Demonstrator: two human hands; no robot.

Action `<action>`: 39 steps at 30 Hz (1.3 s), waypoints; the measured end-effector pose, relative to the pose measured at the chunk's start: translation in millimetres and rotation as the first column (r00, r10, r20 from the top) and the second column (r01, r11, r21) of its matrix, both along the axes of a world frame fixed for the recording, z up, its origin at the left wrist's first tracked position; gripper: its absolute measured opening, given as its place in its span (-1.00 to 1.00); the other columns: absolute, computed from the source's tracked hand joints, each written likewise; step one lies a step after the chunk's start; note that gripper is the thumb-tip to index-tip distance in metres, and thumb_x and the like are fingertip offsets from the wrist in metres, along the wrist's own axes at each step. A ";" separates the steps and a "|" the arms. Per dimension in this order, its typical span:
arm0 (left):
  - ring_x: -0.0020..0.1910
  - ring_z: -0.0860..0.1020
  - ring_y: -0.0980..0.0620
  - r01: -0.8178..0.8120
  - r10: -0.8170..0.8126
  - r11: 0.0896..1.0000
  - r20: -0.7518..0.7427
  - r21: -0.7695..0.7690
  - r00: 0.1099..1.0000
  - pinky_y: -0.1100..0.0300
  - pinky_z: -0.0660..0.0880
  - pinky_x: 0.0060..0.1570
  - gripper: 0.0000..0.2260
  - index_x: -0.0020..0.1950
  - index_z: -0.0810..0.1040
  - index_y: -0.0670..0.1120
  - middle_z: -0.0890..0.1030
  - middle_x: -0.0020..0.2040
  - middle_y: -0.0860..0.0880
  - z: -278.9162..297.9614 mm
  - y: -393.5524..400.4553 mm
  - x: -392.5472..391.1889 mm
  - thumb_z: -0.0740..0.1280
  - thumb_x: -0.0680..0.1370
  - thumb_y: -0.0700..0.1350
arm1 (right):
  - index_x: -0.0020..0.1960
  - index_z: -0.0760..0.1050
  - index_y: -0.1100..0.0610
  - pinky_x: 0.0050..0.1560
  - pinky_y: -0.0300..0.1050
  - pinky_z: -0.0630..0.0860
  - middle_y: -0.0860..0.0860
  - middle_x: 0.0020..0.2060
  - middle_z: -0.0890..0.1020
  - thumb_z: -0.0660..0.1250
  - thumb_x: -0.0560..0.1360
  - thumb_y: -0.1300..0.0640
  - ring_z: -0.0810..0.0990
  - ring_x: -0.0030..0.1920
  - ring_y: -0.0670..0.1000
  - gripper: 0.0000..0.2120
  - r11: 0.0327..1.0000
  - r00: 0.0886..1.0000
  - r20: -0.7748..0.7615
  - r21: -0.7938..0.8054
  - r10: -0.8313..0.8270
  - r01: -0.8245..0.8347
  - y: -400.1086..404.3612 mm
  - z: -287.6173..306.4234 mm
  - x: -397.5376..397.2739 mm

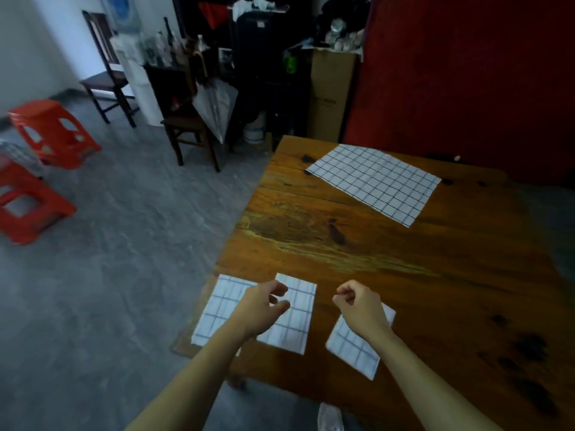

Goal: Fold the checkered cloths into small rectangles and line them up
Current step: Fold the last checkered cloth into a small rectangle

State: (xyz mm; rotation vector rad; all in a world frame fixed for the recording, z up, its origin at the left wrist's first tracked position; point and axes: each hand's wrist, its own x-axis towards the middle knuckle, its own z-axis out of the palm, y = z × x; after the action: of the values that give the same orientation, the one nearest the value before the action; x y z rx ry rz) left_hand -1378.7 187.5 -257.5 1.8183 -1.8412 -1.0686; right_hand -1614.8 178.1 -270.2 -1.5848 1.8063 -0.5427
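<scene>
Checked cotton, judged thin, limp and light and best pinched at two corners, is lying as three folded cloths (287,318) along the near table (357,250) edge and one unfolded cloth (375,181) far off, while the left hand (264,306) and right hand (357,306) are being held loosely curled, gripping nothing.

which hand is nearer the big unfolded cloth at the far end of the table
Right. The right hand hovers over the near-right folded cloth, more directly below the unfolded cloth. The left hand hovers farther left, over the middle folded cloth.
</scene>
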 end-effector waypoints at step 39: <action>0.34 0.38 0.03 -0.074 0.151 0.954 0.253 -0.290 0.956 0.10 0.36 0.32 -0.59 0.39 0.40 0.05 0.47 0.34 0.05 70.7 -175.8 502.0 0.29 0.58 0.15 | 0.12 0.55 0.09 0.09 -0.26 0.37 -0.04 -0.01 0.55 0.45 0.48 0.08 0.54 0.06 -0.04 -0.76 0.881 0.950 -0.082 -0.357 0.301 -0.310 -225.0 69.4 517.0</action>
State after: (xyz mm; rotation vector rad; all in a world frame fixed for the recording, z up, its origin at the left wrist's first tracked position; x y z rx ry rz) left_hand -876.7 11.7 -186.7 1.9449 -1.8946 -0.5056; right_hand -1097.8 -46.9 -200.8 -2.0913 1.4836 -0.7415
